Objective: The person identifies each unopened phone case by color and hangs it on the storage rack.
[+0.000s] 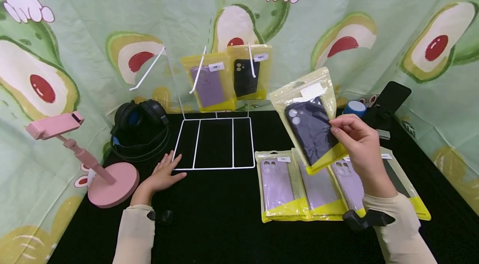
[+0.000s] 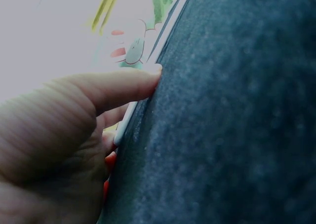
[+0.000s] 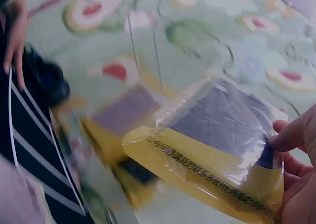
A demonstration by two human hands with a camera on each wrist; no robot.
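My right hand (image 1: pixel 357 143) pinches the lower right edge of a bagged dark phone case (image 1: pixel 310 129), raised above the table and tilted. Yellow with printed text, the bag's bottom (image 3: pixel 202 174) faces the right wrist camera. My left hand (image 1: pixel 161 174) lies on the black table with fingers spread, touching the front left corner of a white wire rack (image 1: pixel 215 168). In the left wrist view its thumb (image 2: pixel 128 83) is beside the white wire. On the rack's hooks hang a bagged purple case (image 1: pixel 209 85) and a bagged black case (image 1: pixel 245 77); the left hook (image 1: pixel 147 68) holds nothing.
Several bagged cases (image 1: pixel 277 181) lie in a row at the right front, partly under my right arm. Black headphones (image 1: pixel 140 127) and a pink phone stand (image 1: pixel 112 185) are at the left. A blue-topped round object (image 1: pixel 354 108) and a black phone-like slab (image 1: pixel 393 97) stand back right.
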